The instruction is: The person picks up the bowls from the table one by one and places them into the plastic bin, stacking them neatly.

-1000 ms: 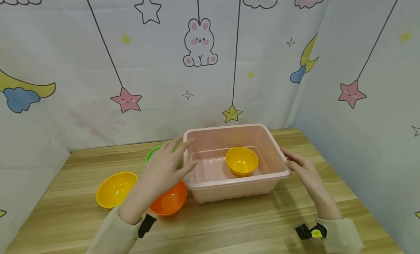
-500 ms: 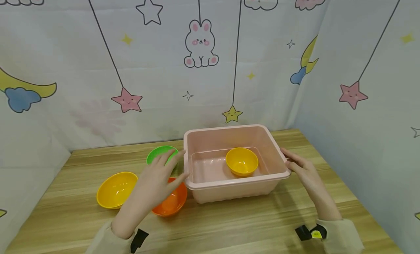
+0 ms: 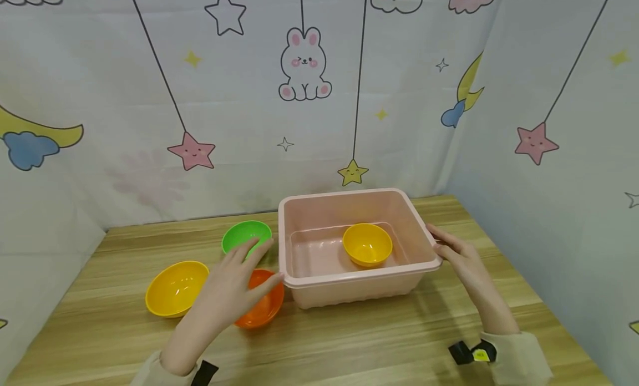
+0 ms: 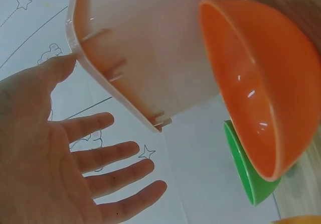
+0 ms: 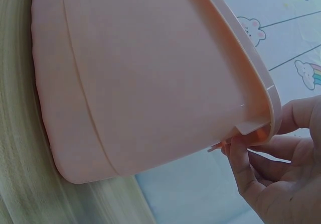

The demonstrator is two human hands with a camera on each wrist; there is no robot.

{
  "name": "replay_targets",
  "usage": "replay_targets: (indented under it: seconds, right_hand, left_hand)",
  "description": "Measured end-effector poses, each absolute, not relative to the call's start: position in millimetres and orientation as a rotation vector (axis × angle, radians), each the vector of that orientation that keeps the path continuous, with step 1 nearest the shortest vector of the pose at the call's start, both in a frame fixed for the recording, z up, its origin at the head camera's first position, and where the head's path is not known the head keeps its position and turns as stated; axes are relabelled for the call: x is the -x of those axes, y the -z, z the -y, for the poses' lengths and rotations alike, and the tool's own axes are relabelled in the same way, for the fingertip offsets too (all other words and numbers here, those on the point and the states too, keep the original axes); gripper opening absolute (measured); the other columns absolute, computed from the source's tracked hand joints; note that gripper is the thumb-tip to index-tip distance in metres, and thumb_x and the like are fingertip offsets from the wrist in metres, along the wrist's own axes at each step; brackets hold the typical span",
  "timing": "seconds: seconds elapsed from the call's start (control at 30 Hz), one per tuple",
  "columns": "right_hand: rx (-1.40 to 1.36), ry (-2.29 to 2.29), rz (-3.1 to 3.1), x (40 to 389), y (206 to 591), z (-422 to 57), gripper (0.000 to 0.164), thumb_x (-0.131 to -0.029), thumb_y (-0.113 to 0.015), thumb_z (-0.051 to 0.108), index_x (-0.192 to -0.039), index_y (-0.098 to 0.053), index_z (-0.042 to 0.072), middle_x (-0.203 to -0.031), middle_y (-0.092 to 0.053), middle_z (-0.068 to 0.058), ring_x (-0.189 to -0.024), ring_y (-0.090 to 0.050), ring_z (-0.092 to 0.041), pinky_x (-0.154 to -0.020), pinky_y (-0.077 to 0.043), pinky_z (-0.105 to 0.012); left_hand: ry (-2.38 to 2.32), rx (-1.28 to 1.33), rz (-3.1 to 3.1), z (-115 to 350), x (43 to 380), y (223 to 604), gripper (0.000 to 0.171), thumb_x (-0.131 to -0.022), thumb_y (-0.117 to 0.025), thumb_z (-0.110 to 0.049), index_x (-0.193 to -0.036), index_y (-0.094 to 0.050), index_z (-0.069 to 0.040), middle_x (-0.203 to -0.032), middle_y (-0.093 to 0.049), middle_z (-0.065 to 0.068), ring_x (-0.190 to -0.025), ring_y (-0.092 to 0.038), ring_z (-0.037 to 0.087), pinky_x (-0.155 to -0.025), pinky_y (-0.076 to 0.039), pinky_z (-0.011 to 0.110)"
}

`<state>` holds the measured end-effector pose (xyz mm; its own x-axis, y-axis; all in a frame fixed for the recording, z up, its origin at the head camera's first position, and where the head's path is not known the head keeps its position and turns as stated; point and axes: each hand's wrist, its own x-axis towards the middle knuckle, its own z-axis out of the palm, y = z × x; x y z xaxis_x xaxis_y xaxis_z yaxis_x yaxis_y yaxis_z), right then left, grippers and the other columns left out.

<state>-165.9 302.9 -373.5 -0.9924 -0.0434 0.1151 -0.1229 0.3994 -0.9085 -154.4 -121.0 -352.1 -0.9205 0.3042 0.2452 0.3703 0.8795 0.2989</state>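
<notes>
A pink plastic tub (image 3: 349,291) stands on the table with one yellow bowl (image 3: 368,244) inside. My right hand (image 3: 461,259) grips its rim at the right side; in the right wrist view the fingers (image 5: 241,169) curl under the lip. My left hand (image 3: 227,289) is spread over an orange bowl (image 3: 267,304) just left of the tub, covering part of it. In the left wrist view the thumb (image 4: 62,68) is right at the tub's rim, the other fingers straight and holding nothing. Behind this hand sits a green bowl (image 3: 246,230).
Another yellow bowl (image 3: 175,290) sits farther left on the wooden table (image 3: 349,347). A white cloth (image 3: 239,97) with cartoon prints hangs behind the table, and more cloth (image 3: 564,208) hangs along the right side.
My left hand has drawn back from over the tub's left rim, moving left and toward me, uncovering the green bowl. The right hand and the tub have stayed in place.
</notes>
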Motion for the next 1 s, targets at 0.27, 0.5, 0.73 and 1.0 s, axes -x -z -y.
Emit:
replay_targets:
  seconds: [0.27,0.5,0.73,1.0]
  right_hand:
    - [-0.144,-1.674,2.571,166.5,373.1,-303.0,0.051,-0.102,-0.045,0.029,-0.148,-0.036,0.008,-0.12,-0.052,0.023,-0.104,-0.051,0.01,-0.086,-0.04,-0.013]
    - [-0.152,-1.666,2.575,166.1,373.3,-301.7,0.051,-0.102,-0.045,0.029,-0.148,-0.037,0.007,-0.118,-0.053,0.024,-0.104,-0.051,0.01,-0.086,-0.04,-0.012]
    - [-0.151,-1.647,2.576,167.5,374.8,-301.2,0.051,-0.102,-0.046,0.029,-0.147,-0.038,0.007,-0.119,-0.054,0.021,-0.103,-0.052,0.01,-0.085,-0.041,-0.012]
    - [-0.145,-1.655,2.569,166.2,373.8,-301.5,0.051,-0.102,-0.046,0.029,-0.147,-0.038,0.008,-0.117,-0.054,0.025,-0.102,-0.052,0.009,-0.085,-0.041,-0.012]
  left_hand:
    - [0.494,0.488,2.852,126.6,149.9,363.2,0.068,-0.087,-0.059,-0.06,-0.144,-0.044,-0.026,-0.146,-0.045,0.015,-0.131,-0.044,0.041,-0.101,-0.038,0.066]
    - [0.474,0.511,2.855,128.9,151.5,376.3,0.069,-0.083,-0.064,-0.058,-0.141,-0.049,-0.024,-0.144,-0.047,0.015,-0.13,-0.046,0.041,-0.101,-0.036,0.066]
    - [0.455,0.499,2.88,129.4,153.6,387.8,0.072,-0.078,-0.069,-0.058,-0.138,-0.052,-0.023,-0.142,-0.049,0.014,-0.128,-0.047,0.038,-0.095,-0.04,0.063]
    - [0.41,0.507,2.861,132.3,156.0,398.7,0.072,-0.076,-0.071,-0.058,-0.137,-0.054,-0.022,-0.14,-0.051,0.013,-0.127,-0.048,0.035,-0.093,-0.041,0.055]
